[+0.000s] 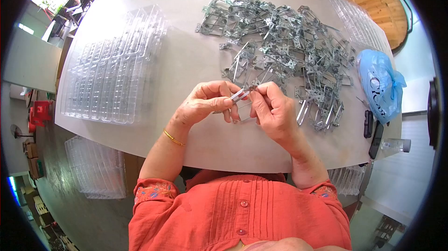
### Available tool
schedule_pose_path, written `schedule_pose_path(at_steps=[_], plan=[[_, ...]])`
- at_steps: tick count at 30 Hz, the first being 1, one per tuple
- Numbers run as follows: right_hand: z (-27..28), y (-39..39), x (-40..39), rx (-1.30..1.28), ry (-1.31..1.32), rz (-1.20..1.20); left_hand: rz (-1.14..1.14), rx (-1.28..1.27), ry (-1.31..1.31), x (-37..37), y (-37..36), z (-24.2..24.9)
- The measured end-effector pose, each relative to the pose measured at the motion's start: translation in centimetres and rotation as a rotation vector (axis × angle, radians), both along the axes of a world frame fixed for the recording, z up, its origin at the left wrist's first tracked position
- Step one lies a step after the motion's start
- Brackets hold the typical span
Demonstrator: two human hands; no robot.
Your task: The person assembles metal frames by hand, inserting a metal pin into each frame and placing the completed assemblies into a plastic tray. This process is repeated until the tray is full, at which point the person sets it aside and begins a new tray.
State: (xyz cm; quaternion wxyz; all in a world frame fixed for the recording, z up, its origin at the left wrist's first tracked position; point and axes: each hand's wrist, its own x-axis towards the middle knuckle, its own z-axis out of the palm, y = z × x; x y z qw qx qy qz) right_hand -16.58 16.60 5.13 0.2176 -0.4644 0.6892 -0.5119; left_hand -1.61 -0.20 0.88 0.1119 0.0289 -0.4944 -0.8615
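A thin metal bracket (238, 96) is held up between my two hands, close over the near part of the table. My left hand (209, 100) pinches its left portion between thumb and fingers. My right hand (272, 107) is closed at its other end, thumb against the forefinger, hiding part of the metal. Just beyond my fingers spreads a big tangled pile of similar silvery metal brackets (280, 31), with plates, holes and thin rods.
Stacked clear plastic trays (112, 69) stand on the table's left, with more trays (357, 20) at the far right. A blue plastic bag (380, 85), a dark phone-like object (375, 141) and a clear bottle (395, 145) lie along the right edge. Further trays (95, 169) sit below, left.
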Motion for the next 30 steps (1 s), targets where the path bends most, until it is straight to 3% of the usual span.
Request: schedule_pose_path(at_steps=[5,7,14,16,17,19,23,30], plan=[[0.3,0.0,0.2,0.049,-0.122,-0.009,-0.005,-0.094,-0.029,0.1,-0.2,-0.1],[0.8,0.2,-0.4,0.099,-0.469,0.097,0.023,-0.065,-0.007,0.0,-0.1,0.2],[0.4,0.3,-1.5,0.059,-0.25,0.011,0.064,0.12,0.012,0.1,-0.3,0.6],[-0.9,-0.3,-1.8,-0.286,0.056,0.012,0.048,0.081,0.004,0.1,-0.2,0.1],[-0.7,-0.3,-1.6,-0.285,0.055,0.012,0.032,0.042,-0.001,0.1,-0.1,0.0],[0.0,0.0,-1.0,-0.209,-0.263,0.145,0.013,0.024,-0.021,0.1,0.0,0.3],[-0.2,0.0,-0.7,-0.137,-0.239,0.198,-0.045,-0.02,-0.046,0.3,-0.3,0.1],[-0.5,-0.1,-1.2,-0.398,-0.292,0.128,0.063,0.173,-0.03,-0.1,0.1,0.9]])
